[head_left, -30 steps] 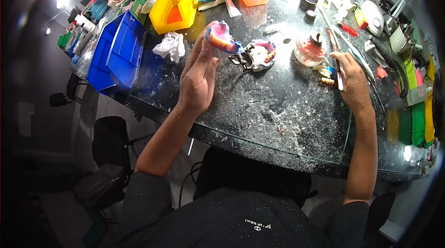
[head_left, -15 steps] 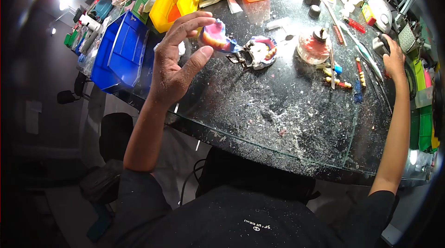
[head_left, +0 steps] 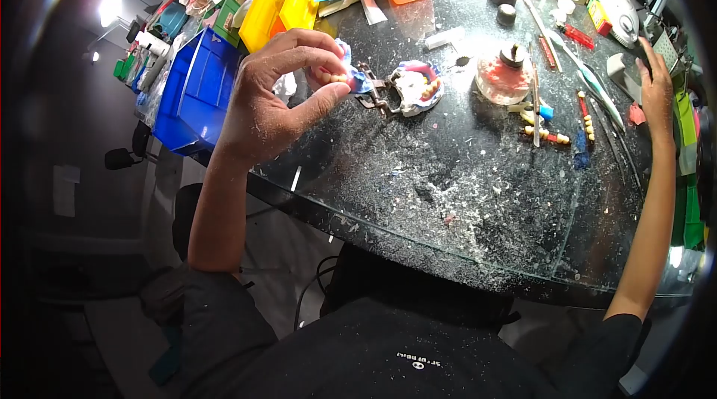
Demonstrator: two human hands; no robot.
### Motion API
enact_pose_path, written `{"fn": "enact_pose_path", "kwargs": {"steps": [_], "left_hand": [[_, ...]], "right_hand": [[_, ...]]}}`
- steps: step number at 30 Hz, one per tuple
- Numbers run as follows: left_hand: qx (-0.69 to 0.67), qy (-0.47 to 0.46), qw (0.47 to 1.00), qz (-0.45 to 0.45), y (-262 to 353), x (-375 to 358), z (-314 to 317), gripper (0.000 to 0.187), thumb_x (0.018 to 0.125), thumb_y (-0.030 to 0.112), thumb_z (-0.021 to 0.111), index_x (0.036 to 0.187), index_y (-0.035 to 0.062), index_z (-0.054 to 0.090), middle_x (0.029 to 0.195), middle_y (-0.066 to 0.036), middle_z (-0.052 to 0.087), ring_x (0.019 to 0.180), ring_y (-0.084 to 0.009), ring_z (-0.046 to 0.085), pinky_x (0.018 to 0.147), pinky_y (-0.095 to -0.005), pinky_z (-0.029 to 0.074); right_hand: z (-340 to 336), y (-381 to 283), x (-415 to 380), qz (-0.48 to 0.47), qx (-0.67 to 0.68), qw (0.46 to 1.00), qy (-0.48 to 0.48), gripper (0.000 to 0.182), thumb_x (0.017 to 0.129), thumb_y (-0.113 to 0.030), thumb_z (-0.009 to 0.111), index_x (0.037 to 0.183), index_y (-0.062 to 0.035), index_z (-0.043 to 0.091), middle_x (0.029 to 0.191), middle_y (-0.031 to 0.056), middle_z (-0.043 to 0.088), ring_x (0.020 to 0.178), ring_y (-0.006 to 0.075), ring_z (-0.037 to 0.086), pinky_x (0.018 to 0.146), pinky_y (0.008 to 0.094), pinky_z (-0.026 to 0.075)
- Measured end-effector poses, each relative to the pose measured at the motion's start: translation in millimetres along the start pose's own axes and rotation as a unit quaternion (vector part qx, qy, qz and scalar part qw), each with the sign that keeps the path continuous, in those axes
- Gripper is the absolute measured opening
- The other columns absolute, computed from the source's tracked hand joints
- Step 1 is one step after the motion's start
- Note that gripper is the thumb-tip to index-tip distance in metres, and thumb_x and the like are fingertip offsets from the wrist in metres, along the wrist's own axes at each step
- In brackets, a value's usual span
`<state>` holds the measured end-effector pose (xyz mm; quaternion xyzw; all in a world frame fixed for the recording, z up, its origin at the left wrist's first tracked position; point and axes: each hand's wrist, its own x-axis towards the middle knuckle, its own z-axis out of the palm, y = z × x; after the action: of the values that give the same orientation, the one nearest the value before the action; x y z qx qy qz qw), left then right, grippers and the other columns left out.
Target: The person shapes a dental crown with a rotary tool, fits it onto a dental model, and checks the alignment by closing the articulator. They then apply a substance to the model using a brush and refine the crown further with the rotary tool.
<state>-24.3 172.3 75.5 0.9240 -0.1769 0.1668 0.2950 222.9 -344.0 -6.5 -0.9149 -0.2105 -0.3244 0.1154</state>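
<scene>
My left hand (head_left: 272, 93) is closed around one half of a hinged dental articulator, thumb and fingers on its wax denture model (head_left: 328, 78). Part of that model is hidden by my fingers. Joined by the metal hinge, the other half, a dental cast (head_left: 418, 88) with pink gum and teeth, lies open on the table. Far to the right, my right hand (head_left: 657, 93) reaches forward with fingers stretched out and apart, holding nothing visible. Beside it are a grey-white object (head_left: 624, 74) and a small pink piece (head_left: 636, 114).
White dust covers the dark tabletop (head_left: 358, 182). A glass burner (head_left: 504, 78) stands right of the cast. Tooth strips (head_left: 586, 117) and long thin tools (head_left: 586, 74) lie near my right hand. Blue (head_left: 190, 111) and yellow bins (head_left: 261, 14) stand at the left.
My left hand has shifted slightly left and closed in on the denture model, whose half has tilted left. My right hand has moved right and forward, its fingers stretching out.
</scene>
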Motion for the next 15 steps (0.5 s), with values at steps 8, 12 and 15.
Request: {"fn": "enact_pose_path", "kwargs": {"steps": [8, 12, 15], "left_hand": [[-0.02, 0.068, 0.996, 0.057, -4, 6, 2, 0.012, 0.078, 0.005, 0.074, 0.089, 0.0046, 0.069, 0.1, -0.006, 0.065, 0.089, -0.0116, 0.062, 0.078, -0.0254, 0.049], [-0.283, 0.092, 0.953, 0.05, 23, 7, 17, 0.016, 0.083, 0.005, 0.071, 0.097, 0.001, 0.067, 0.098, -0.009, 0.066, 0.086, -0.0127, 0.063, 0.077, -0.0256, 0.051], [-0.505, 0.05, 0.861, -0.026, 54, 2, 50, 0.018, 0.087, 0.006, 0.068, 0.102, -0.002, 0.065, 0.09, -0.01, 0.068, 0.08, -0.013, 0.065, 0.071, -0.0242, 0.051]], "right_hand": [[-74, -92, -3, -0.111, -0.04, 0.984, 0.131, 0.037, 0.098, -0.016, 0.05, 0.134, -0.0116, 0.051, 0.125, 0.0133, 0.059, 0.117, 0.0296, 0.055, 0.099, 0.0384, 0.043], [-95, -138, -19, -0.04, 0.103, 0.987, 0.113, 0.034, 0.097, -0.023, 0.053, 0.127, -0.0067, 0.055, 0.115, 0.0157, 0.064, 0.102, 0.0261, 0.064, 0.085, 0.0355, 0.052], [-103, -182, -31, -0.033, 0.183, 0.98, 0.073, 0.026, 0.095, -0.019, 0.056, 0.116, -0.0035, 0.057, 0.1, 0.0146, 0.067, 0.086, 0.0236, 0.067, 0.071, 0.0323, 0.055]]}}
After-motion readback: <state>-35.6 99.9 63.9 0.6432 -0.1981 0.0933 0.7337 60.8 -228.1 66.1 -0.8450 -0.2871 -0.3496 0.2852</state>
